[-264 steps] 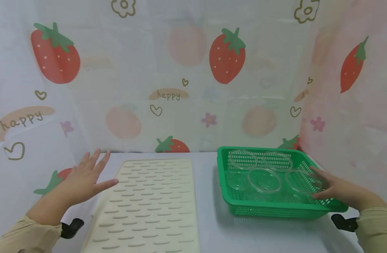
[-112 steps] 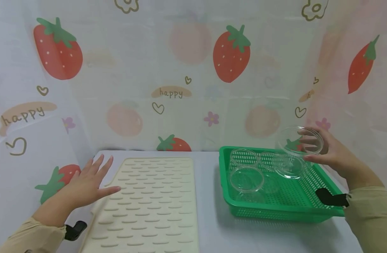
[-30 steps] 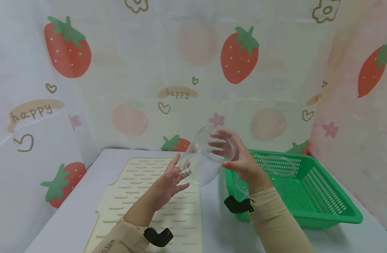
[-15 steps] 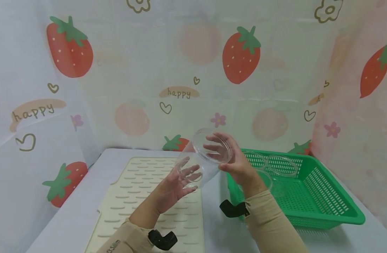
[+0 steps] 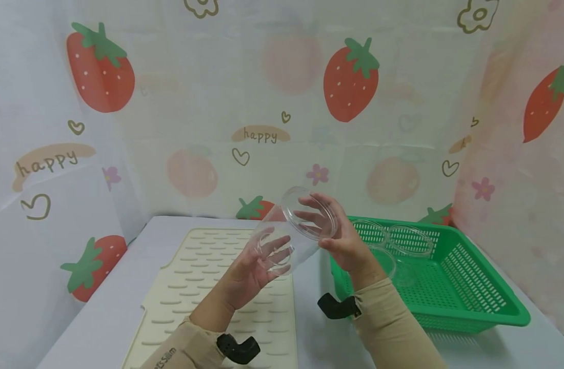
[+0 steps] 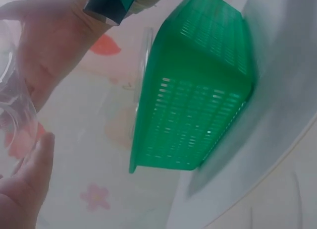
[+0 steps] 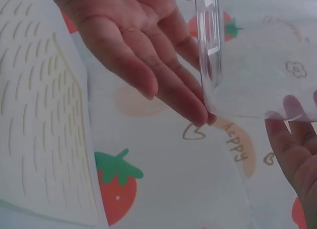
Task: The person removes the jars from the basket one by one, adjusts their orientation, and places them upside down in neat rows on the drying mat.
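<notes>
The left hand (image 5: 248, 272) slants upward, fingers spread at the lower end of a tilted, colourless, see-through cylindrical jar (image 5: 305, 252); the right hand (image 5: 348, 244) grips its upper end between thumb and fingers.

2 forearms (image 5: 214, 311) hold right hand (image 5: 343, 237) above left hand (image 5: 252, 271).

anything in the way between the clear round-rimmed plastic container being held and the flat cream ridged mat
Yes, the person's left hand: it reaches over the cream ridged mat to the lower end of the clear container. Nothing else visible stands between them in the head view.
</notes>
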Demonstrator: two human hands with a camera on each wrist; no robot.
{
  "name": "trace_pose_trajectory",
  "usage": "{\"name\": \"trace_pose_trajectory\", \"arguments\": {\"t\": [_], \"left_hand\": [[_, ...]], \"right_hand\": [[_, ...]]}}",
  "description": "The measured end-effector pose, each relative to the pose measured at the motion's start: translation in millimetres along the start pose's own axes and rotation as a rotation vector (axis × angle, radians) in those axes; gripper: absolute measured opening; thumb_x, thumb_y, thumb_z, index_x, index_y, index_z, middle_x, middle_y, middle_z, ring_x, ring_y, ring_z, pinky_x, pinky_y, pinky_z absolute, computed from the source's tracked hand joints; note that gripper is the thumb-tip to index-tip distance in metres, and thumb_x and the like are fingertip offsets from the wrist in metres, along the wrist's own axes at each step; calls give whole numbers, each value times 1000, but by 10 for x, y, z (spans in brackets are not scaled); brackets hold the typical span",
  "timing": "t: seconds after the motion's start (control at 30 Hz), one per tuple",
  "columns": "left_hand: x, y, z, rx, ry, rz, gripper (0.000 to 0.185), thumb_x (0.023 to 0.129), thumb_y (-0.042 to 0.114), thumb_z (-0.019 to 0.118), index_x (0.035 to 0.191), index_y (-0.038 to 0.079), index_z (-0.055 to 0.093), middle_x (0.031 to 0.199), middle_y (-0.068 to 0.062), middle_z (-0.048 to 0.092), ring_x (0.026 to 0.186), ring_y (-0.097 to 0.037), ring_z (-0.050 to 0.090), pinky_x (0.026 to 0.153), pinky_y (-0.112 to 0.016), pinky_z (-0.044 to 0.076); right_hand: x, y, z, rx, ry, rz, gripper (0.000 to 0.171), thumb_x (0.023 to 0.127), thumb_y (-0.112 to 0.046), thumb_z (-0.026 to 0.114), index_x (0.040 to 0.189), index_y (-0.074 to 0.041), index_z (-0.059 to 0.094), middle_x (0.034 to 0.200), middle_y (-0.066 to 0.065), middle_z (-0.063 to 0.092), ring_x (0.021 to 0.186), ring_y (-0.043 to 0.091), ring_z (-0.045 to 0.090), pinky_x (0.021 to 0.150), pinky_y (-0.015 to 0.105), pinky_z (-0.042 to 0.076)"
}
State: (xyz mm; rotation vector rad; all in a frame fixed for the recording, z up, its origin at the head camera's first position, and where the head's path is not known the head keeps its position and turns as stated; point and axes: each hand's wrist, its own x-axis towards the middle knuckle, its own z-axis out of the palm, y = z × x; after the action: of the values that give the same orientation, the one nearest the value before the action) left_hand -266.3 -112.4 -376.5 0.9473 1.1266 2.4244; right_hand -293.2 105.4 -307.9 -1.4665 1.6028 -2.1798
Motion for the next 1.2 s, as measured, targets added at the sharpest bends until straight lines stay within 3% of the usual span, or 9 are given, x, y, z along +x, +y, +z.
{"name": "trace_pose_trajectory", "arguments": {"t": [0.13,0.33,0.5,0.6,0.77,0.93,1.2], "left_hand": [[14,22,39,2,33,35,60,90,32,54,138,20,20,142,-20,26,124,-37,40,95,-48,41],[18,103,70,59,111,58,51,91,30,49,134,23,25,139,-20,29,125,-42,36,90,-49,44],[-1,178,65,87,171,78,60,88,33,55,136,21,21,136,-18,30,125,-40,38,89,-49,45],[-11,231,58,138,211,85,67,85,35,60,137,20,20,135,-17,29,124,-40,37,89,-50,45],[-16,358,57,271,282,55,79,80,34,66,139,17,18,138,-21,21,125,-43,32,88,-52,44],[-24,512,69,425,334,-9,70,81,20,58,138,13,18,138,-20,22,123,-42,32,87,-51,46],[-37,717,112,743,330,-144,70,82,16,61,139,13,22,136,-17,29,115,-33,41,89,-45,46]], "right_hand": [[-3,-5,-4,-24,13,15,81,75,-35,73,138,-13,27,139,14,33,125,35,37,99,44,38],[-10,-6,-23,-59,-3,50,84,74,-36,74,139,-13,26,140,18,28,124,34,37,99,42,38],[-33,2,-65,-86,-9,87,86,74,-34,74,141,-14,23,141,17,26,123,32,36,97,39,40],[-42,-7,-98,-113,-4,103,89,75,-35,74,142,-15,19,142,16,25,125,39,30,94,38,42],[-45,-41,-180,-190,12,113,91,76,-41,71,145,-17,15,144,19,21,128,43,25,99,43,37],[-38,-105,-270,-243,10,114,92,78,-42,69,146,-18,11,146,20,18,129,43,24,104,57,22],[-3,-214,-312,-359,-10,210,93,77,-38,71,146,-19,12,146,15,21,132,38,22,106,59,13]]}}
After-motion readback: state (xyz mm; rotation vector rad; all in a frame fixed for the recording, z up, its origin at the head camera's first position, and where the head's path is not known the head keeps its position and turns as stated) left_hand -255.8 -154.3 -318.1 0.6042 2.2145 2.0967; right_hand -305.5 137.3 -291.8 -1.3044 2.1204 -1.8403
